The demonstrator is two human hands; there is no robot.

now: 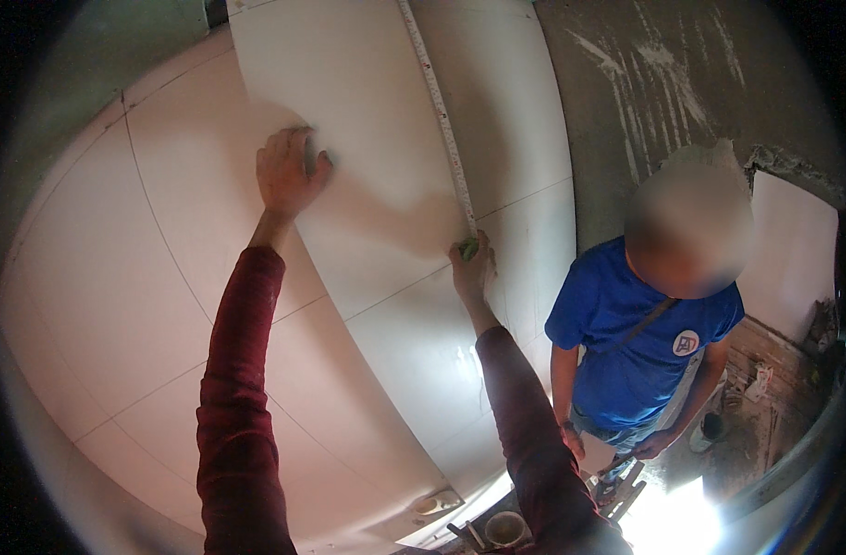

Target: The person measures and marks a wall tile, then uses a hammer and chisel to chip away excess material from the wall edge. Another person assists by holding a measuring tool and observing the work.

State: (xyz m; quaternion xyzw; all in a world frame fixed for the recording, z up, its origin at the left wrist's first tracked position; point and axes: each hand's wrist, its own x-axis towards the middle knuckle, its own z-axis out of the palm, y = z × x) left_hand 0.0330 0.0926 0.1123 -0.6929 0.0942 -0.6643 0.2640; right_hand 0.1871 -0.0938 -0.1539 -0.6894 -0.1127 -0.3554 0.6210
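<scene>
My right hand (472, 266) is closed round a green tape measure (468, 248) at the tiled wall. Its pale blade (444, 120) runs up and slightly left from the case, along the tiles to the top of the view. Up and to the left, my left hand (292, 174) rests against a large white tile (367, 213), thumb apart from the fingers. A dark patch, which looks like shadow, lies between thumb and fingers. Both forearms are in dark red sleeves.
A person in a blue shirt (626, 314) stands close on my right, holding a thin tool low down. Bare grey wall (608, 120) lies beyond the tiles. A bucket (506, 529) stands at the bottom, and a bright light (673, 527) glares at lower right.
</scene>
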